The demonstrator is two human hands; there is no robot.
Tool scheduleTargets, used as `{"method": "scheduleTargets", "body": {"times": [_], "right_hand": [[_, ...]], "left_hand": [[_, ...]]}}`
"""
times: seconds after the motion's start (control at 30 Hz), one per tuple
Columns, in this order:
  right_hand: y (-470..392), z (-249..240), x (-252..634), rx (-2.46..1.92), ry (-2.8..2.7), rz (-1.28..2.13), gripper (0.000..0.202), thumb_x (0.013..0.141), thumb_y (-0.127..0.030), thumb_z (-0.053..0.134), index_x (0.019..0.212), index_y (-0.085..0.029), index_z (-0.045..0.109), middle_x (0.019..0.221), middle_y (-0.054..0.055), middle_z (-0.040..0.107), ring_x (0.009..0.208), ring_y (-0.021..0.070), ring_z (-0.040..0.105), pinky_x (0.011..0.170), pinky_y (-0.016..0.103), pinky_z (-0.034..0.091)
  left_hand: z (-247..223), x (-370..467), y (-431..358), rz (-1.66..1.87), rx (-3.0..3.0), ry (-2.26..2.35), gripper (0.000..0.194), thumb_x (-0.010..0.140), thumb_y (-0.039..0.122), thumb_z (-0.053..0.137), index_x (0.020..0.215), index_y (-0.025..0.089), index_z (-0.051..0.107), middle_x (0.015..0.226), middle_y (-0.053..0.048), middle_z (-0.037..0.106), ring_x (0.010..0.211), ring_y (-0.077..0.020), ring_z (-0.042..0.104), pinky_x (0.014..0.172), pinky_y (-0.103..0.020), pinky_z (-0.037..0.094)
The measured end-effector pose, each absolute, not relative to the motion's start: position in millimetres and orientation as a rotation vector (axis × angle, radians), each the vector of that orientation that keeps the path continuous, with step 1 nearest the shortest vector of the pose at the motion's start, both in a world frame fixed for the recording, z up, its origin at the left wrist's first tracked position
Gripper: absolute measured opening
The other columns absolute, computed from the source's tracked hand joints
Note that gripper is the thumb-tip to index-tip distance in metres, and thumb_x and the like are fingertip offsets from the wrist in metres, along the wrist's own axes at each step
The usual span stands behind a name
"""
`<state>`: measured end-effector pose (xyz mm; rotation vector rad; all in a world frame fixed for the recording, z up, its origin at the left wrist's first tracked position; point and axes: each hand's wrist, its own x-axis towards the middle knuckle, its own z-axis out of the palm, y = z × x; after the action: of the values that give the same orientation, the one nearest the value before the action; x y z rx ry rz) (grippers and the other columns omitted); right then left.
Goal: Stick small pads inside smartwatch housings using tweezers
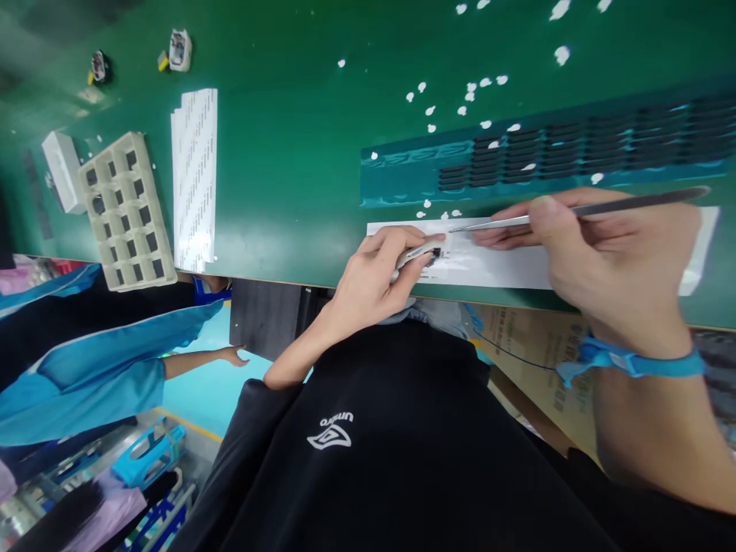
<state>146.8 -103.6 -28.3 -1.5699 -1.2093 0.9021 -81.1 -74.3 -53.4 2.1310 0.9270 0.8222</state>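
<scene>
Right hand (609,257) pinches tweezers (580,208), tips at white strip (506,264). Left hand (376,272), at 9 o'clock of it, pinches small grey-black part (424,253) on strip. Teal slotted panel (575,149) at 12 o'clock; compartment tray (126,211) far at 9.

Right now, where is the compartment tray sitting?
In the head view, the compartment tray lies far left on the green table, between a white box and a stack of white sheets, away from both hands.

Your left hand (373,268) hides most of the small part (422,257) | print on white strip (494,264) too blurred to read | your right forearm cut off at frame edge
</scene>
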Motion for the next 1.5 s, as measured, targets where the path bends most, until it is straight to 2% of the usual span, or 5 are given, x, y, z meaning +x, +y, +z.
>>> {"method": "scheduleTargets", "body": {"times": [0.23,0.43,0.67,1.23,1.5], "right_hand": [[-103.1,-28.6,150.7,-1.512,-1.055,0.862,0.046,0.099,-0.062,0.076,0.081,-0.019,0.081,0.080,0.007,0.079,0.071,0.0222,0.079,0.069,0.039,0.072],[-107.8,-12.9,132.7,-1.392,-1.006,0.719,0.036,0.099,-0.061,0.077,0.093,-0.026,0.077,0.081,0.003,0.077,0.079,0.0249,0.082,0.065,0.039,0.070],[-102.6,1.9,117.2,-1.286,-1.065,0.798,0.035,0.101,-0.057,0.076,0.086,-0.026,0.073,0.072,0.002,0.071,0.064,0.0234,0.076,0.051,0.040,0.064],[-99.7,13.1,111.4,-1.307,-1.172,0.703,0.035,0.105,-0.054,0.070,0.083,-0.027,0.066,0.072,0.001,0.070,0.065,0.0205,0.075,0.053,0.042,0.062],[-100.2,17.6,110.0,-1.383,-1.134,0.720,0.043,0.101,-0.067,0.070,0.081,-0.029,0.063,0.073,0.002,0.071,0.065,0.0221,0.075,0.055,0.044,0.064]], "left_hand": [[-50.9,-81.3,-72.6,0.829,2.112,0.928,0.016,0.115,0.033,0.051,0.117,0.020,0.061,0.120,-0.011,0.082,0.122,-0.0204,0.076,0.103,-0.036,0.063],[-34.6,-75.4,-67.8,0.871,1.706,0.924,0.028,0.112,0.044,0.059,0.125,0.022,0.072,0.122,-0.005,0.083,0.072,-0.0096,0.079,0.068,-0.024,0.065],[-4.1,-76.4,-60.1,0.554,1.400,0.649,0.044,0.111,0.042,0.063,0.153,0.027,0.059,0.141,-0.005,0.078,0.121,-0.0247,0.083,0.109,-0.040,0.071],[2.6,-75.4,-69.8,0.552,1.317,0.714,0.063,0.103,0.068,0.067,0.154,0.031,0.059,0.147,-0.001,0.076,0.121,-0.0288,0.083,0.115,-0.047,0.069],[11.4,-75.3,-68.9,0.449,1.358,0.768,0.053,0.112,0.048,0.061,0.161,0.031,0.052,0.153,-0.004,0.072,0.125,-0.0274,0.082,0.116,-0.046,0.069]]}}
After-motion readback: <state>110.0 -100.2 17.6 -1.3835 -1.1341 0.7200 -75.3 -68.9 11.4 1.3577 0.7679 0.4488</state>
